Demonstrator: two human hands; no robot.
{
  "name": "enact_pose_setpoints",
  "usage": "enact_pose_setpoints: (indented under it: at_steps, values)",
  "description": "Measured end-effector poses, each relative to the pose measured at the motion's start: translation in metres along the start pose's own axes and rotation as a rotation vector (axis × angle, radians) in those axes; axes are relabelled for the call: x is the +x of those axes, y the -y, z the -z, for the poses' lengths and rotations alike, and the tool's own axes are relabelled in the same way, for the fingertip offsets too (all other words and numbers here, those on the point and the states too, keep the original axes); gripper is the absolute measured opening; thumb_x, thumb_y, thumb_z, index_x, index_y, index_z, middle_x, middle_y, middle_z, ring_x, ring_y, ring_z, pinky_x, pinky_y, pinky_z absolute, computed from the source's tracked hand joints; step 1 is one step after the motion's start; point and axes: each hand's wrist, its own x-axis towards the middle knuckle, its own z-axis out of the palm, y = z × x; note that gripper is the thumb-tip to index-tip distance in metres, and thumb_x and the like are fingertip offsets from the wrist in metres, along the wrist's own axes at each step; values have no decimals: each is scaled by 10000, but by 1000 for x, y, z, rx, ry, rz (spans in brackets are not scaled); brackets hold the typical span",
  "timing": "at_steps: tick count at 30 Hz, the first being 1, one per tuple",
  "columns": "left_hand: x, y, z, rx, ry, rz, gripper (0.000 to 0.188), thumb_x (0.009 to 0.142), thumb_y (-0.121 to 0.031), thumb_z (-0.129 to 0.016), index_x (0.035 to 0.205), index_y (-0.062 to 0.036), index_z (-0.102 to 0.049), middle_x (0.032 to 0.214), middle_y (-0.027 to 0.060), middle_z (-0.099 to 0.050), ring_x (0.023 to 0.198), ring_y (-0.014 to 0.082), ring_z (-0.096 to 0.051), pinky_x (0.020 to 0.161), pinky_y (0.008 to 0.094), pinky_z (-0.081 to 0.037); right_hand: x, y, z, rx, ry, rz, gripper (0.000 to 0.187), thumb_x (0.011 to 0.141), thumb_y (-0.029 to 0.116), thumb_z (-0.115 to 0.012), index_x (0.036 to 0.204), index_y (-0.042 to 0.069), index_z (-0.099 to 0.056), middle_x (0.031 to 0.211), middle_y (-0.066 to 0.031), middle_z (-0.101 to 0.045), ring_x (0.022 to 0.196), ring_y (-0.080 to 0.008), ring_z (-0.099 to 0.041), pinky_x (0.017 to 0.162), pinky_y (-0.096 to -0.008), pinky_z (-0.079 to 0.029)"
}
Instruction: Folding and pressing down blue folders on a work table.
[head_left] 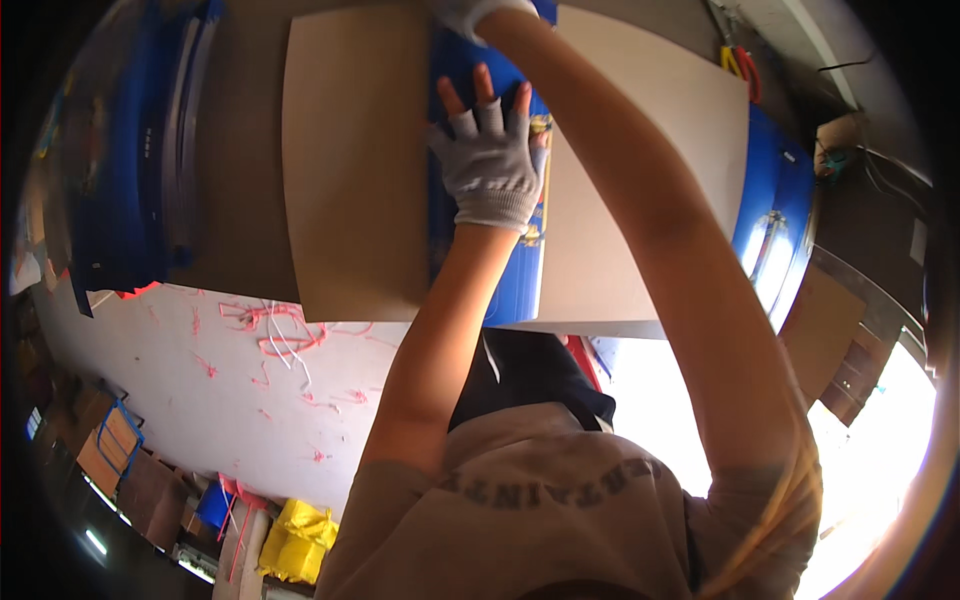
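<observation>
My left hand (pixel 490 170), in a grey glove with bare fingertips, lies flat with its fingers spread. It rests on a blue printed cardboard strip (pixel 515 285) between two plain brown cardboard panels, a left panel (pixel 355 170) and a right panel (pixel 640 220). My right arm reaches across the right panel to the far end of the strip. There my right hand (pixel 478 14), gloved too, is cut off by the upper picture edge, and its fingers are hidden.
Blue printed cardboard (pixel 125 160) is stacked at the left, and more blue cardboard (pixel 770 200) lies at the right. Yellow-and-red-handled pliers or cutters (pixel 740 68) are at the far right. Pink and white string scraps (pixel 285 335) litter the pale floor. A yellow bundle (pixel 298 540) sits lower left.
</observation>
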Motion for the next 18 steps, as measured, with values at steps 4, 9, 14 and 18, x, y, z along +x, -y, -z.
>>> enact_pose_setpoints:
  at_steps: [4, 9, 14, 18]
  values:
    - [-11, 10, -6, -34, 7, 21, 475, 828, -436, -549, 1240, -201, -540, 1449, 136, -301, 1324, 450, -219, 981, 667, -189, 15, 13, -45, -218, -48, 52, 621, 939, 457, -297, 1403, 45, -304, 1483, -154, -251, 1381, -312, -208, 1110, -502, -154]
    - [-53, 9, 13, -115, 108, 26, 552, 826, -465, -550, 1295, -181, -488, 1450, 147, -299, 1343, 424, -204, 1017, 656, -159, 10, 7, -46, -257, -29, 107, 589, 942, 445, -295, 1416, 94, -295, 1481, -157, -256, 1380, -313, -212, 1112, -492, -159]
    - [-145, -6, 36, -226, 305, -5, 603, 856, -469, -480, 1393, -213, -381, 1497, 139, -231, 1382, 381, -170, 1059, 627, -30, 16, -7, -45, -245, -95, 138, 555, 940, 420, -322, 1386, 90, -348, 1457, -168, -299, 1365, -306, -251, 1116, -461, -181]
    - [-164, -8, 36, -158, 324, -52, 579, 887, -457, -421, 1411, -220, -355, 1498, 141, -234, 1385, 381, -172, 1078, 592, -4, 19, -6, -53, -199, -189, 190, 501, 924, 377, -374, 1318, 73, -436, 1408, -174, -371, 1324, -302, -322, 1101, -432, -229]
